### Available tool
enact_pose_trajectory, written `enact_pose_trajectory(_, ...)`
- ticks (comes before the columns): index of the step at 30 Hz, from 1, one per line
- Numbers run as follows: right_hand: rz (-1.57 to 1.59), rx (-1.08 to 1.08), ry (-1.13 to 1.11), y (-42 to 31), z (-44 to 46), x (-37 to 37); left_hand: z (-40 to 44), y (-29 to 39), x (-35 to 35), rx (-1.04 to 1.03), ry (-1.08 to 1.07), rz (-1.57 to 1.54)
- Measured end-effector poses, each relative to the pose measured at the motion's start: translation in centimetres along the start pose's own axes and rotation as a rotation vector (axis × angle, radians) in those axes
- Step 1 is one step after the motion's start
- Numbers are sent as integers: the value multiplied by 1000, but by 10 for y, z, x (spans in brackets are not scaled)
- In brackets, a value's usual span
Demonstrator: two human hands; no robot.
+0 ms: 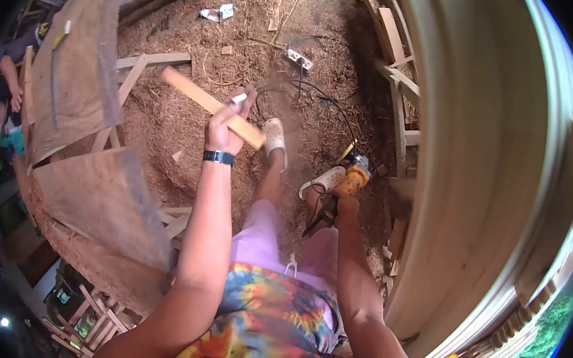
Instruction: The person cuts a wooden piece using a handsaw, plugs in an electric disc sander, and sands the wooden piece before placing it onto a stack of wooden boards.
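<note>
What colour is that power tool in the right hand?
The power tool has a yellow-orange middle and a dark rear end; the head view shows it best.

This is a woodworking workshop, apparently open to the outdoors on one side. The ground point(160, 118) is thickly covered with brown wood shavings and chips. Along the left stand broad, rough-surfaced brown wooden slabs point(106, 198), with pale sawn-timber supports point(131, 80) beside them; a long, smooth, pale wooden piece point(476, 160) fills the right. Farther off, a white multi-socket power strip point(298, 59) lies among the shavings with black cable point(336, 104) running near it, and a yellow-and-black handheld power tool point(353, 182) is in use range at centre. Bright green foliage point(549, 341) shows at the near right edge, past stacked wooden strips point(505, 344).
</note>
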State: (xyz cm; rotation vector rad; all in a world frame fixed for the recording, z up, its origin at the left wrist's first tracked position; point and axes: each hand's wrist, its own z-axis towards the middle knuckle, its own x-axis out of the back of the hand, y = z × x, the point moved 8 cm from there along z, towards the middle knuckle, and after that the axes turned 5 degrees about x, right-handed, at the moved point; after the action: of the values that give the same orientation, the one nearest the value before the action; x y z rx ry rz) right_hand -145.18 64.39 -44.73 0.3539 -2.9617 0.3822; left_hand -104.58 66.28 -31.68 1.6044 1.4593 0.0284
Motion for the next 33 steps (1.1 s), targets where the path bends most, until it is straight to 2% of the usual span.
enact_pose_trajectory(2, 103, 47, 118, 10, 37, -5, 35, -17, 32, 27, 150, -201)
enact_pose_trajectory(3, 92, 45, 124, 6, 46, -13, 53, -23, 45, 31, 158, -209)
enact_pose_trajectory(5, 258, -129, 222, 11, 54, -25, 88, -29, 69, -39, 158, -171)
enact_pose_trajectory(6, 247, -134, 229, 16, 63, -31, 105, -34, 81, -35, 170, -176)
enact_pose_trajectory(8, 369, -28, 336, 21, 86, -31, 135, -51, 113, 127, 422, 14)
enact_pose_trajectory(9, 261, 27, 452, 23, 93, -24, 146, -52, 120, 128, 463, 145)
enact_pose_trajectory(10, 256, 22, 459, 27, 100, -21, 163, -59, 141, 174, 520, 225)
enact_pose_trajectory(12, 183, 41, 385, 23, 113, -13, 197, -61, 167, 115, 526, 445)
enact_pose_trajectory(13, 116, 97, 378, 14, 114, -12, 211, -59, 169, 123, 551, 656)
enact_pose_trajectory(14, 111, 91, 380, 14, 113, -10, 233, -66, 180, 98, 516, 762)
enact_pose_trajectory(16, 182, 247, 307, 7, 120, -9, 273, -95, 197, 231, 334, 898)
enact_pose_trajectory(17, 228, 237, 270, 12, 128, -5, 294, -111, 204, 287, 286, 1062)
enact_pose_trajectory(18, 231, 233, 272, 12, 129, -5, 324, -128, 221, 161, 197, 1279)
enact_pose_trajectory(20, 115, 224, 259, 8, 126, -4, 347, -143, 217, 138, 240, 1284)
enact_pose_trajectory(22, 51, 258, 259, 14, 131, 1, 371, -160, 213, 249, 280, 1352)
enact_pose_trajectory(23, 40, 294, 246, 15, 133, 0, 362, -159, 187, 286, 283, 1278)
enact_pose_trajectory(24, 27, 329, 235, 15, 135, 0, 376, -170, 186, 224, 253, 1263)
enact_pose_trajectory(26, 59, 286, 222, 15, 133, -8, 391, -175, 159, -53, 168, 1397)
enact_pose_trajectory(28, 89, 253, 215, 18, 137, -7, 405, -185, 124, -160, 74, 1576)
enact_pose_trajectory(30, 127, 152, 200, 28, 145, -8, 409, -194, 77, -161, -42, 1704)
enact_pose_trajectory(32, 141, 140, 200, 22, 146, -12, 426, -207, 48, -172, -146, 1881)
enact_pose_trajectory(33, 146, 133, 196, 22, 150, -10, 438, -209, 54, -101, -46, 1886)
